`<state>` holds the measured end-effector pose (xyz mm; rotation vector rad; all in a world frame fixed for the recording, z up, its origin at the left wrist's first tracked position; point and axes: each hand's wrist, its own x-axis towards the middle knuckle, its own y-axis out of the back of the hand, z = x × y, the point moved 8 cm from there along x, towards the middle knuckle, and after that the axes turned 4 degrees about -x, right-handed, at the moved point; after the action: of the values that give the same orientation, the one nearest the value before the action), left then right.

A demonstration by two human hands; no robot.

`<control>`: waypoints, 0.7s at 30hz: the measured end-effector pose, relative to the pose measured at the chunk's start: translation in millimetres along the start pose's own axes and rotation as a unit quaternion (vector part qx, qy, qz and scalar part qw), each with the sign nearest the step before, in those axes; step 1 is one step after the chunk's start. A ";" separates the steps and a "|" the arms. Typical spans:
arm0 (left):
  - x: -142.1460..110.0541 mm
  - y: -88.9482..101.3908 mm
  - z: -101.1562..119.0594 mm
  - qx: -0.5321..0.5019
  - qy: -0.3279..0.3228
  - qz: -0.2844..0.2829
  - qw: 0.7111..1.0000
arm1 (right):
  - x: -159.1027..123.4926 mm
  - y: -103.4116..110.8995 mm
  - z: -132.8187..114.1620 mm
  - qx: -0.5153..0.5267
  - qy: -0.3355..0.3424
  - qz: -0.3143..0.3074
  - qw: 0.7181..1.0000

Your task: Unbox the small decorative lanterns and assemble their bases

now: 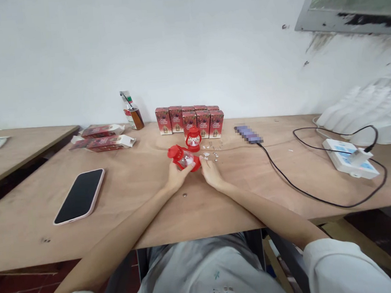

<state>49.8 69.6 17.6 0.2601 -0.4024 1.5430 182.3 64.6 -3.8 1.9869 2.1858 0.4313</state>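
Grasping red lantern [184, 158] in left grip [176, 176], tilted lengthwise from cap [173, 151] beyond that grip to base [196, 165] at right grip [212, 174], cannot tell whether pinching there.

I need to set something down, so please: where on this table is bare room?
Between the pink-edged phone and the left hand, and between the right hand and the black cable, looks bare. Crowded: around the red lanterns, with boxes behind and small pieces beside.
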 end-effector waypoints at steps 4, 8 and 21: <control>13.1 33.2 -3.2 -0.023 0.011 0.131 0.991 | -19.8 -12.4 -27.4 -0.214 0.114 -0.057 0.968; 20.7 57.6 -12.4 -0.051 0.016 0.212 0.976 | -38.9 -42.3 -34.5 -0.285 0.205 -0.194 0.916; 28.7 49.1 -17.5 0.021 0.008 0.135 0.991 | -44.2 -52.3 -38.1 -0.308 0.289 -0.206 0.883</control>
<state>1.9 103.9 9.1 0.2337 -0.4053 1.8205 125.9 12.6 12.4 1.0981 2.2554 1.5662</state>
